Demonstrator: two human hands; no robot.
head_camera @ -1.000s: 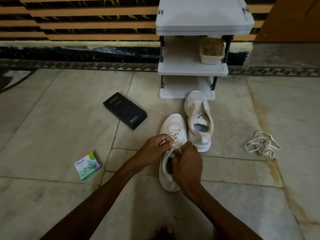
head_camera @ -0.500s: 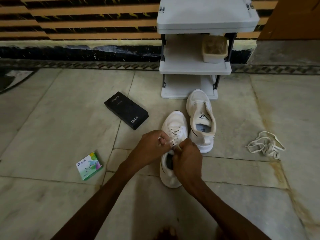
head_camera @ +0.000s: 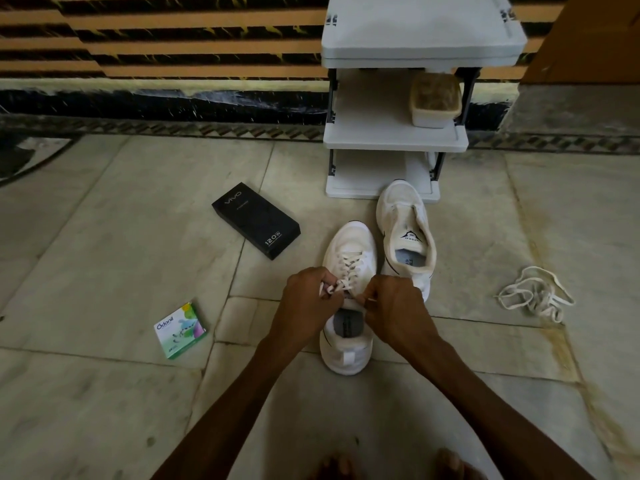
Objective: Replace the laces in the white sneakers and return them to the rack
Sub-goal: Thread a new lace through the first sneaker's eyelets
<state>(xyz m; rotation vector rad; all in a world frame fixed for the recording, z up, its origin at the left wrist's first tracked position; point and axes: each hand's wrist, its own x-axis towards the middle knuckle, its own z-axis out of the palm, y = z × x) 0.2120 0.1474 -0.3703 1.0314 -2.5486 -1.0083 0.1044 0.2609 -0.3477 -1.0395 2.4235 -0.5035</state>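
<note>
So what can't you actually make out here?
Head view, the only one:
1. Where the lace enters the nearer sneaker's top eyelets: hidden by the left hand and right hand.
2. Small print on the green box: too small.
3. What fills the tub on the rack: dim and blurred.

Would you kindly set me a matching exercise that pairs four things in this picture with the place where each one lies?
Things
1. green box
2. loose laces
3. unlaced sneaker
4. beige tub

Places
A. in a tangled heap on the floor, farthest right
B. on the floor with its toe at the foot of the rack
C. on the rack's middle shelf
D. on the floor, farthest left

Pairs: 1-D, 2-A, 3-B, 4-C
</note>
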